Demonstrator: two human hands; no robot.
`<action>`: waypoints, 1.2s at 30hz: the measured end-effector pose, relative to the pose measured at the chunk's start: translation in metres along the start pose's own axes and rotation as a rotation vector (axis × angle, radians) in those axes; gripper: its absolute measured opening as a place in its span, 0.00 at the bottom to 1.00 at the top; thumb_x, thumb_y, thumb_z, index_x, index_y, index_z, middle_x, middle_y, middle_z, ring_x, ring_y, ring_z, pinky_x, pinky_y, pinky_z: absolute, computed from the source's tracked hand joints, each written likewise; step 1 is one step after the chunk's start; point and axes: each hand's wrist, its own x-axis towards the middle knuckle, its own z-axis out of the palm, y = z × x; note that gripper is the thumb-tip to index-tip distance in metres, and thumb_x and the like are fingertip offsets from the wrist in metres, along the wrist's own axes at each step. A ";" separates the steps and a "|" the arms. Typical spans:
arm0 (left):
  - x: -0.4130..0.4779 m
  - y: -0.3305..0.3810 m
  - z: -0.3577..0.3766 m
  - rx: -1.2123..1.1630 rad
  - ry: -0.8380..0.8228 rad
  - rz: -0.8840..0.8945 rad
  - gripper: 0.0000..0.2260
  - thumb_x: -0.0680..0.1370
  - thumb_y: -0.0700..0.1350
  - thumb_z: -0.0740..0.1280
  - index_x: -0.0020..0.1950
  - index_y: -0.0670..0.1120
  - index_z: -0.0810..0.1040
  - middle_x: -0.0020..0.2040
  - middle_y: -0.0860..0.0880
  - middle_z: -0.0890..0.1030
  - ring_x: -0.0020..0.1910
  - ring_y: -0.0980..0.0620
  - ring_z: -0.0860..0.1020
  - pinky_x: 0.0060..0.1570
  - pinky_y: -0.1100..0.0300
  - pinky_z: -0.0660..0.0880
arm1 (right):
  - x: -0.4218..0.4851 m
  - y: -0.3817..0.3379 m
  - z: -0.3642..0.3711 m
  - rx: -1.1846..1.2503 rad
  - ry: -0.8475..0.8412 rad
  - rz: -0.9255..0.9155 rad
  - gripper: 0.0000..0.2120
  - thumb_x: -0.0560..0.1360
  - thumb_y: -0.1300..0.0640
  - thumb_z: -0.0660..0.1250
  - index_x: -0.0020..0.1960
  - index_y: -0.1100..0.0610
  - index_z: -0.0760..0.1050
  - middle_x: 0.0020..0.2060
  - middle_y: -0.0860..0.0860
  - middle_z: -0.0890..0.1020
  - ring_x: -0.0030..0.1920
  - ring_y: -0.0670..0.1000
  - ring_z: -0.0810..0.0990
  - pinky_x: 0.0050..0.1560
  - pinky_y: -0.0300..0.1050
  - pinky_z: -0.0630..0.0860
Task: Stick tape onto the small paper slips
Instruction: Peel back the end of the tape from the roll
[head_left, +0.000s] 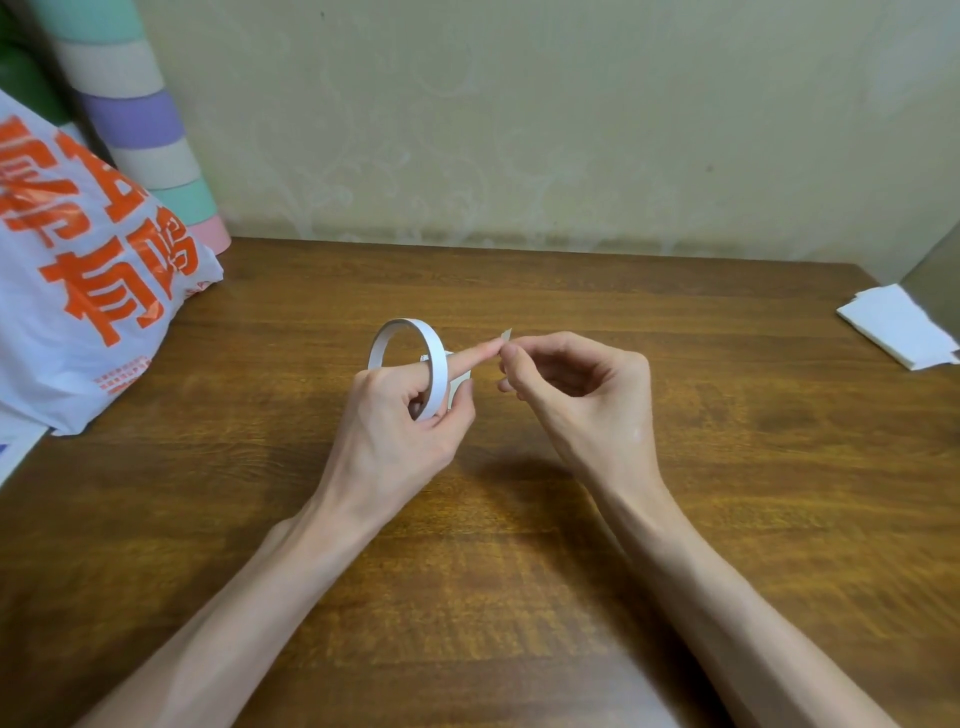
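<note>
The left hand (400, 415) holds the white tape roll (408, 325) above the tabletop (571, 519). Its index finger passes through the ring and points to the right, and the other fingers are curled around the lower edge. The right hand (587, 384) pinches a short tape strip (505, 335) between thumb and forefinger, just at the tip of the left index finger.

The main risk, as I judge it, is that this small strip sticks to the fingertips or folds onto itself, because it is light and is held by one end only. Then it cannot lie flat on a slip. A second risk is the distance: the white paper pile (898, 327), probably the slips, lies well apart at the right edge. A small white piece shows near the left thumb, but I cannot tell what it is.
</note>
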 end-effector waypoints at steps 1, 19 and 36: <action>0.000 0.000 0.000 0.001 0.003 0.001 0.10 0.80 0.34 0.71 0.46 0.26 0.82 0.53 0.73 0.60 0.22 0.55 0.62 0.25 0.70 0.59 | -0.001 0.000 0.001 -0.019 0.008 -0.015 0.02 0.78 0.61 0.76 0.49 0.57 0.88 0.41 0.48 0.89 0.43 0.51 0.89 0.51 0.52 0.85; 0.000 -0.012 0.005 -0.041 -0.002 0.013 0.17 0.79 0.37 0.71 0.44 0.62 0.86 0.37 0.62 0.83 0.23 0.51 0.59 0.21 0.54 0.62 | -0.002 -0.002 0.003 -0.065 0.051 -0.035 0.02 0.77 0.61 0.76 0.46 0.56 0.87 0.40 0.47 0.88 0.42 0.50 0.88 0.48 0.46 0.83; -0.002 -0.005 0.010 -0.292 -0.016 -0.101 0.06 0.80 0.34 0.70 0.46 0.43 0.84 0.24 0.52 0.70 0.25 0.43 0.60 0.33 0.40 0.72 | -0.001 -0.004 0.001 -0.010 0.044 -0.030 0.05 0.76 0.66 0.73 0.43 0.59 0.83 0.37 0.52 0.86 0.38 0.52 0.84 0.45 0.43 0.81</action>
